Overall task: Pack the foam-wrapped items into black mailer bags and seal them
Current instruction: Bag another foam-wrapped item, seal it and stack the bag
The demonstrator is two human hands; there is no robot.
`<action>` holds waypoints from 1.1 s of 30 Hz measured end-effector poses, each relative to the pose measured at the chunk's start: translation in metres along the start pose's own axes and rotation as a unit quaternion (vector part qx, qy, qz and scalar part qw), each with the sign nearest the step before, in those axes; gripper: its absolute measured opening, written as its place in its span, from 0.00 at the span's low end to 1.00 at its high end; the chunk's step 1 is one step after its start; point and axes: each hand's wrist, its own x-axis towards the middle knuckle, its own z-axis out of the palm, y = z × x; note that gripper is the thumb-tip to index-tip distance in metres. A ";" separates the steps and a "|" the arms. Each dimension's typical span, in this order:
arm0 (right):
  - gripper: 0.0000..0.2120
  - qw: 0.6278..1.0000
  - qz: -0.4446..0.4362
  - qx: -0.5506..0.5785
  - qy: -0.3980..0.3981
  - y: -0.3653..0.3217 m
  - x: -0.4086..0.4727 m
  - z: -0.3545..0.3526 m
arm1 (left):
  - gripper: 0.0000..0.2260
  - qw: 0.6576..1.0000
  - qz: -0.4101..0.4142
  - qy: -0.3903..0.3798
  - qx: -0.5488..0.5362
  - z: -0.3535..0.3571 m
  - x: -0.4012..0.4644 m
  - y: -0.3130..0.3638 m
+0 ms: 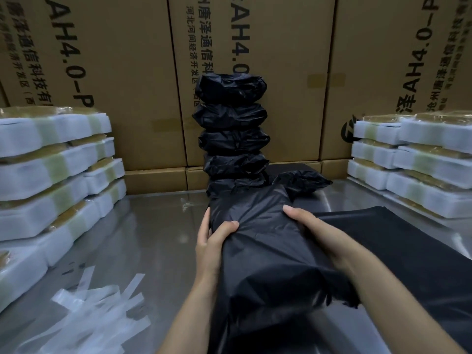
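Left hand: the left hand (213,241) grips the near-left side of the black mailer bag (265,241), thumb on top and fingers curled round its edge.
Right hand: the right hand (315,232) holds the bag's right side, thumb laid over the top; its fingers seem tucked beneath, though they are hidden.
Bag in hand: filled and bulky, it lies lengthwise in the middle of the bench (158,241), its crumpled far end near the stack of packed bags (233,131).
Packed bags: piled one on another against the cardboard boxes (132,80) at the back.
Flat bags: a pile of flat black bags (398,241) lies just right of the held one.
Foam-wrapped items: stacked at the left (51,169) and at the right (413,162) of the bench.
Strips: loose pale strips (102,310) lie scattered near the left front.
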 end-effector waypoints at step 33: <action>0.45 0.480 -0.183 -0.817 0.261 -0.104 0.250 -0.132 | 0.17 0.955 -0.252 0.000 -0.154 0.028 0.101 -0.077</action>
